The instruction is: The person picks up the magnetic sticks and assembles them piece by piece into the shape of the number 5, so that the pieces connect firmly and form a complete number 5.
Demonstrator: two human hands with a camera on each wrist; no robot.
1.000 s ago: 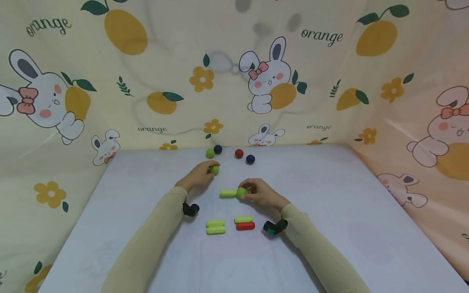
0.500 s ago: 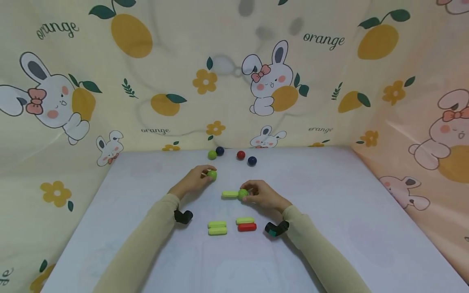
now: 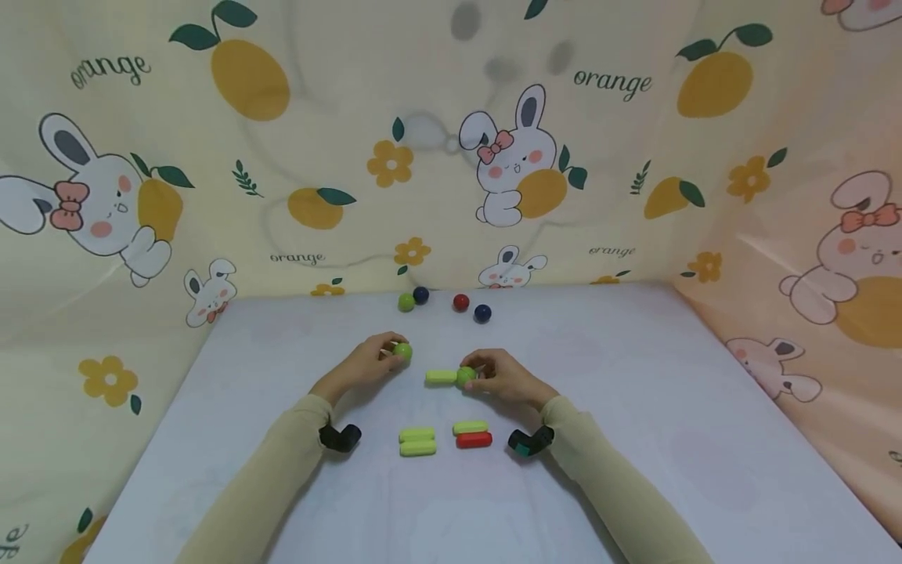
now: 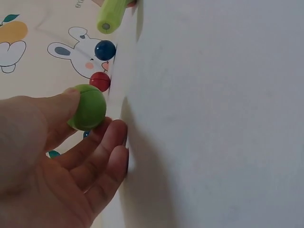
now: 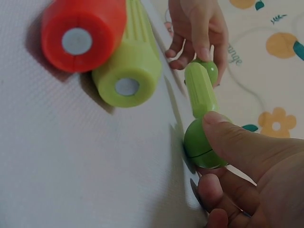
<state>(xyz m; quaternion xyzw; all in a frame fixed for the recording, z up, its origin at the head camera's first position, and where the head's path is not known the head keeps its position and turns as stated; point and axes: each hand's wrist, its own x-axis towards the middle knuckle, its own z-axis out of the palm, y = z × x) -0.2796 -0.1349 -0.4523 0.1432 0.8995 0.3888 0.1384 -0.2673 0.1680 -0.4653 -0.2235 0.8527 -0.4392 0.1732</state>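
Note:
My left hand (image 3: 366, 362) pinches a green ball (image 4: 90, 108) between thumb and fingers, a little above the white table. Right of it, my right hand (image 3: 503, 376) grips another green ball (image 5: 202, 145) with thumb and fingertips. From this second ball a light green ribbed rod (image 3: 440, 377) extends left, its end touching the ball. The rod's free end, with a grey disc (image 4: 106, 26), points toward the left hand's ball, with a gap between them in the head view.
Nearer the person lie a red rod (image 3: 474, 440) beside a light green rod (image 3: 470, 428), and two more green rods (image 3: 418, 448). Along the back are a green ball (image 3: 406, 302), a red ball (image 3: 461, 302) and two dark blue balls (image 3: 482, 313). A patterned curtain (image 3: 338, 157) stands behind.
My left hand has drawn back toward the person and slightly left, bringing its green ball away from the back balls. The right hand stays almost in place with its ball and rod.

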